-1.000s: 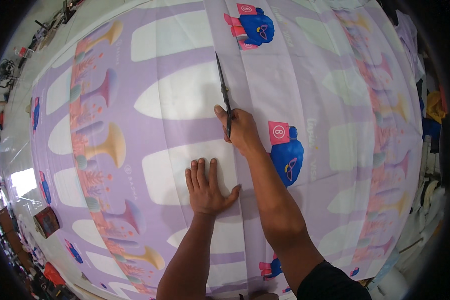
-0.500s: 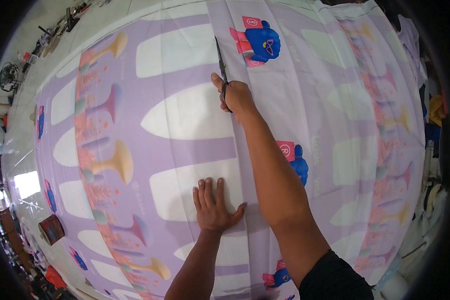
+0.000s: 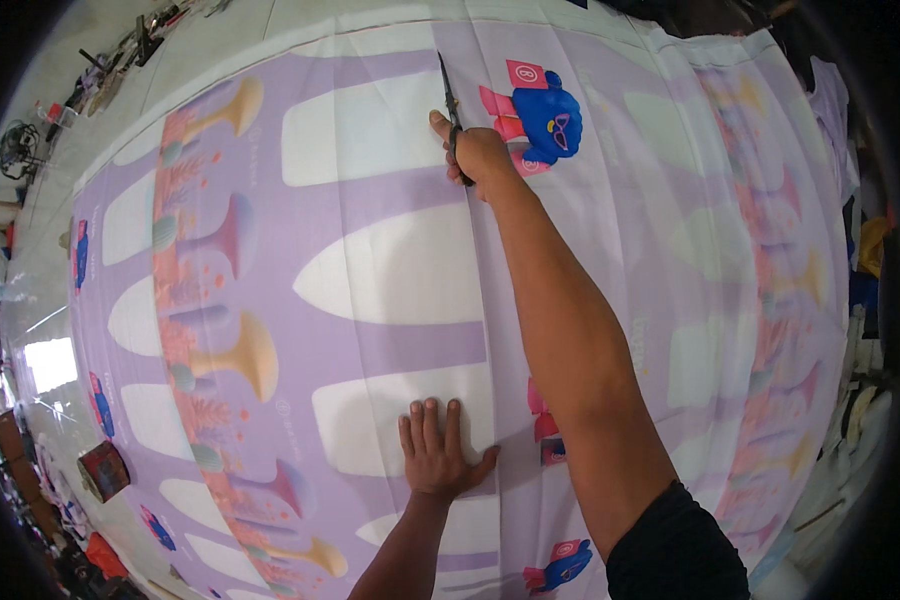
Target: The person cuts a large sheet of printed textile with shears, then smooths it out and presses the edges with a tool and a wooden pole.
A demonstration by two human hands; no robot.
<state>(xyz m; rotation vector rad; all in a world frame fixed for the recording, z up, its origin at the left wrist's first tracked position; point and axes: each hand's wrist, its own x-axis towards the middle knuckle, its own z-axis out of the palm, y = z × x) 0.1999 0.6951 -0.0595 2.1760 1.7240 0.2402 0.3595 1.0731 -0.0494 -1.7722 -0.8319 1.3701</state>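
Right hand (image 3: 482,158) grips scissors (image 3: 453,106); left hand (image 3: 438,460) touches fabric (image 3: 395,345).

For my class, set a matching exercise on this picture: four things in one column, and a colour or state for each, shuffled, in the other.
Things
1. Left hand
2. Right hand
3. Scissors
4. Printed figure beside the right hand

Colours and states
A. Dark, tip pointing toward the far edge of the cloth
B. Blue and pink
C. Resting palm down, thumb spread
D. Closed in a grip

Right pairs: 1-C, 2-D, 3-A, 4-B
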